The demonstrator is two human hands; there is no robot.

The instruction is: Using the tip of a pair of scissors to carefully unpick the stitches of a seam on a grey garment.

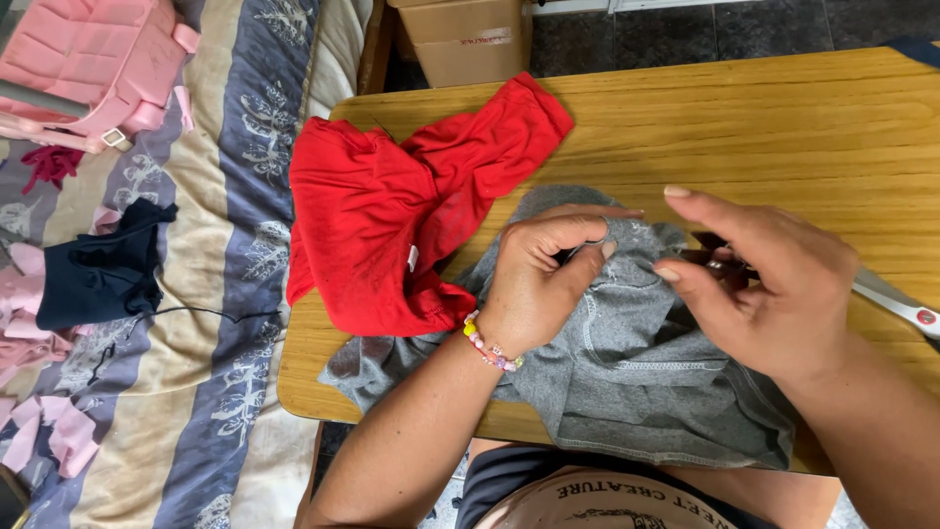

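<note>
While left hand [543, 284] pinches, grey knit garment [627, 362] puckers.

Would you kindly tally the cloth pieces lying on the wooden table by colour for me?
Red garment: 1
Grey garment: 1, pinched by the left hand and touched by the right hand
Total: 2 on the table
</note>
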